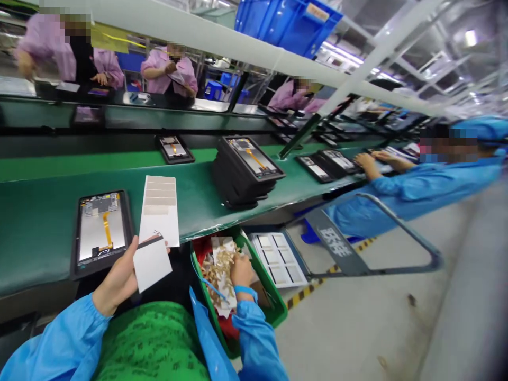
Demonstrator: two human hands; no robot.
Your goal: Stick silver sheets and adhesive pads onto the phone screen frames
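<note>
My left hand (123, 272) is closed round a flat white battery (154, 264) with a dark strip along its top edge and thin wires sticking up. Just behind it on the green bench lies a white card (161, 203) with beige adhesive strips. To the left, an opened tablet (103, 230) shows its circuit board and an orange ribbon cable. My right hand (242, 272), with a blue band at the wrist, reaches down into a green bin (280, 312) of crumpled tan and white scraps (222, 259). Its fingertips are hidden, so whether it grips anything is unclear.
A tall stack of opened tablets (248, 169) stands on the bench (43, 222). Beyond it another tablet (174, 149) lies on the line. A cart (337, 243) holds a tray of batteries (278, 259). At right, a co-worker in blue (400, 196) handles tablets; others in pink sit opposite.
</note>
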